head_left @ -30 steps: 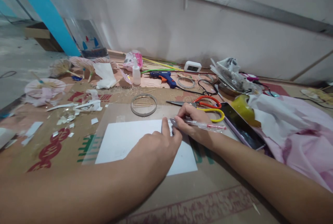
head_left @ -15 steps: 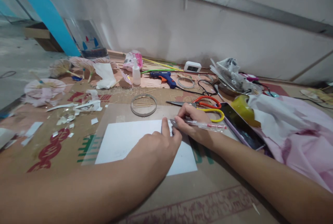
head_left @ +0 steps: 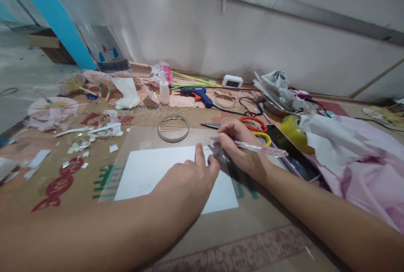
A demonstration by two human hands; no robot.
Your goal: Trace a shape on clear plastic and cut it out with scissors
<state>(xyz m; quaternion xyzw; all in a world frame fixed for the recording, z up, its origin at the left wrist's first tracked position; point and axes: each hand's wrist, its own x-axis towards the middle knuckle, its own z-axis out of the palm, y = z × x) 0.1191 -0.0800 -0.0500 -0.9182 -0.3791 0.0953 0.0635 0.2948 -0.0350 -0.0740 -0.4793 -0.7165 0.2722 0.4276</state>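
A sheet of white paper [head_left: 142, 175] lies on a clear sheet [head_left: 132, 139] over cardboard. My left hand [head_left: 189, 179] rests on the paper, index finger stretched to its top edge and thumb apart from it. Dark marks show between those two fingers, too small to make out. Between the fingers of my right hand [head_left: 241, 148] is a clear pen with a red end [head_left: 263, 148], its tip raised a little above the paper's upper right. Just behind that hand lie scissors [head_left: 252, 124] with red and yellow handles, partly covered by it. A round hoop [head_left: 158, 131] sits beyond the paper with thin sticks.
A phone [head_left: 288, 152], yellow tape roll [head_left: 293, 133] and pink-white cloth [head_left: 362, 158] lie at right. Behind are a blue glue gun [head_left: 200, 96], small bottle [head_left: 164, 89] and white digital timer [head_left: 232, 81]. Paper scraps [head_left: 83, 141] and small paper umbrellas [head_left: 53, 110] occupy the left.
My right hand has lifted slightly and shifted right, taking the pen tip off the spot beside my left index finger. My left hand stays in place on the paper.
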